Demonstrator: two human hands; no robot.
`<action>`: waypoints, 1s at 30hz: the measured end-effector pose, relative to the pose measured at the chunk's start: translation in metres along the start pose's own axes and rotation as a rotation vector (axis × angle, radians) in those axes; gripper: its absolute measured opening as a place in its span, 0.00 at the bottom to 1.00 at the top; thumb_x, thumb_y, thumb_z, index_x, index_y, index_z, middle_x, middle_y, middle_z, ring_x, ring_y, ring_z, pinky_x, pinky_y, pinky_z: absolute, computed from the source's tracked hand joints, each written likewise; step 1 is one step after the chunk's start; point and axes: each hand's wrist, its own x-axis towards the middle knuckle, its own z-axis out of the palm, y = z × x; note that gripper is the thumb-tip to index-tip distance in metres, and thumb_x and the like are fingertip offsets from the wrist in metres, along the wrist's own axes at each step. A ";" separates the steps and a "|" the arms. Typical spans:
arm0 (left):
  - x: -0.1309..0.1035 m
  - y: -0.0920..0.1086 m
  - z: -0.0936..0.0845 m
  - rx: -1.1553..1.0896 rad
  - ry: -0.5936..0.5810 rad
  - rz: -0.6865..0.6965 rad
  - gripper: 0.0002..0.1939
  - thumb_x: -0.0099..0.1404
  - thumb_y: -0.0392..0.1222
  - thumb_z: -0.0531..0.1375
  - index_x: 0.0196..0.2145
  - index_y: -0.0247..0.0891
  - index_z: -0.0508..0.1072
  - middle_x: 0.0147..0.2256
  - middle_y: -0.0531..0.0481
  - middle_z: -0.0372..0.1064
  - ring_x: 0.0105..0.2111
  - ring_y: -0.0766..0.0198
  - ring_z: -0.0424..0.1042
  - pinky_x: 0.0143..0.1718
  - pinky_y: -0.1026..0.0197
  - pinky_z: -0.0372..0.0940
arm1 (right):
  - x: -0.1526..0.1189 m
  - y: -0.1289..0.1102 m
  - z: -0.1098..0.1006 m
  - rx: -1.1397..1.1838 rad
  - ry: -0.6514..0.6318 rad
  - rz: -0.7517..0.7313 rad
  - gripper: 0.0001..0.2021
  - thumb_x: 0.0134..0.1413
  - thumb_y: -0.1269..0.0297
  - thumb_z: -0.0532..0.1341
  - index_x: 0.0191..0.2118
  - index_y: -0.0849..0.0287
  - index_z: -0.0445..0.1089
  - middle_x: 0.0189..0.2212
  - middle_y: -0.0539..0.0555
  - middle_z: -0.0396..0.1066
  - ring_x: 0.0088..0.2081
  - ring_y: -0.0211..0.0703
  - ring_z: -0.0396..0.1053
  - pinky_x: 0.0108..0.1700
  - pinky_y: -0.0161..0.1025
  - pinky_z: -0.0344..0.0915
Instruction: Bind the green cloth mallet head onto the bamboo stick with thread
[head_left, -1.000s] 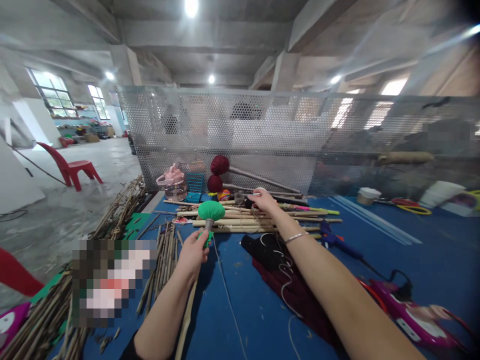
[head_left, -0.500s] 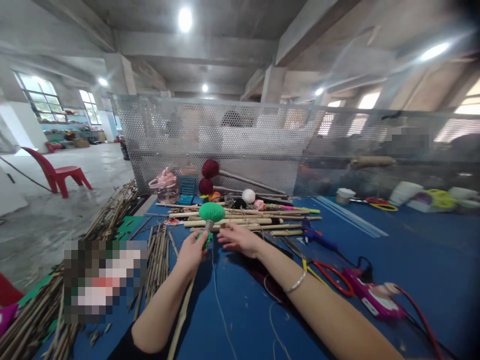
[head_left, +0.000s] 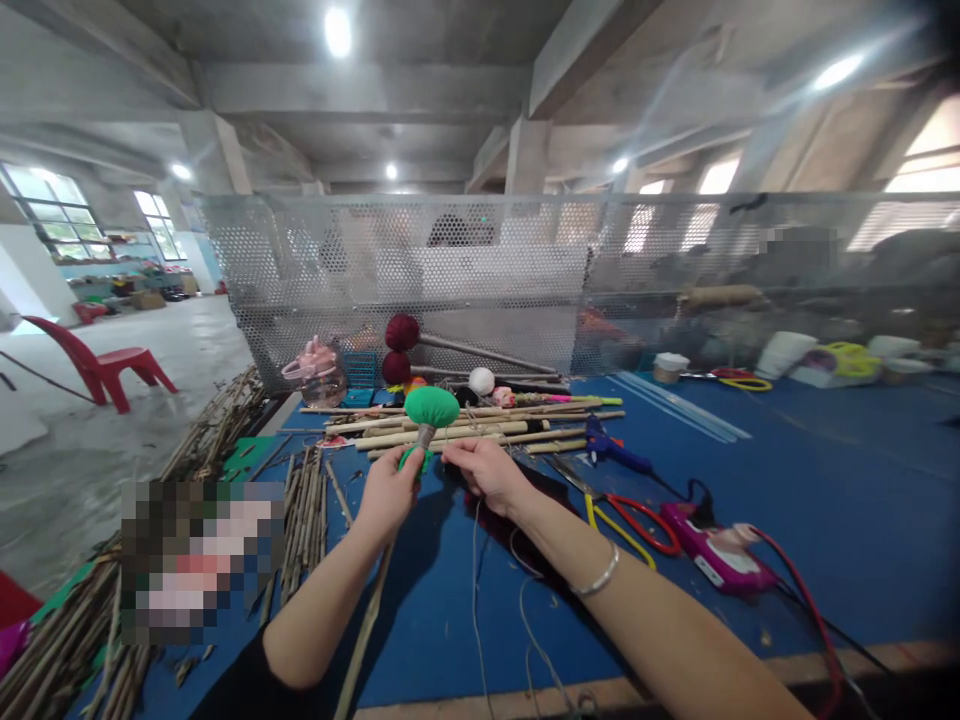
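My left hand [head_left: 388, 492] is closed around a stick with a green cloth-covered head [head_left: 432, 407]. Grey string is wound round the neck just under the head, and loose green cloth shows by my fingers. Below my hand the wooden stick [head_left: 366, 635] slants down toward the table's near edge. Just right of the neck, my right hand [head_left: 491, 475] pinches a thin grey string [head_left: 475, 580], whose tail hangs down over the blue table [head_left: 585, 660]. Dark red cloth [head_left: 551, 490] lies beneath my right forearm.
Bamboo sticks [head_left: 465, 433] and dark red ball-headed sticks [head_left: 403, 332] lie at the back. Scissors [head_left: 643, 525], a blue glue gun [head_left: 619, 447] and a purple power strip [head_left: 716, 553] sit to the right. Bundled twigs [head_left: 307, 510] lie left. A perforated metal screen [head_left: 487, 280] stands behind.
My right hand has gone from spread fingers to a pinch on the string, which has shifted right. The green head is tilted more to the right. The camera view has turned slightly right.
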 end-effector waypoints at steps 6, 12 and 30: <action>0.001 -0.004 0.001 -0.295 -0.225 -0.172 0.17 0.51 0.49 0.62 0.30 0.34 0.64 0.22 0.58 0.57 0.13 0.82 0.46 0.12 0.77 0.40 | 0.021 0.029 -0.015 0.002 -0.038 0.002 0.16 0.36 0.54 0.65 0.24 0.63 0.67 0.10 0.42 0.53 0.12 0.27 0.44 0.15 0.31 0.38; -0.007 -0.020 -0.002 -0.627 -0.419 -0.490 0.10 0.61 0.42 0.55 0.35 0.31 0.66 0.20 0.59 0.53 0.11 0.83 0.44 0.10 0.78 0.37 | 0.024 0.041 -0.024 0.053 -0.247 -0.151 0.17 0.36 0.58 0.67 0.33 0.64 0.70 0.24 0.49 0.68 0.20 0.29 0.56 0.20 0.30 0.49; -0.025 -0.026 0.009 0.105 0.047 -0.049 0.18 0.50 0.52 0.62 0.31 0.37 0.62 0.17 0.60 0.58 0.13 0.75 0.54 0.13 0.71 0.48 | 0.009 0.043 -0.004 -0.037 -0.140 -0.046 0.15 0.41 0.54 0.63 0.26 0.64 0.68 0.16 0.46 0.60 0.18 0.29 0.53 0.20 0.29 0.49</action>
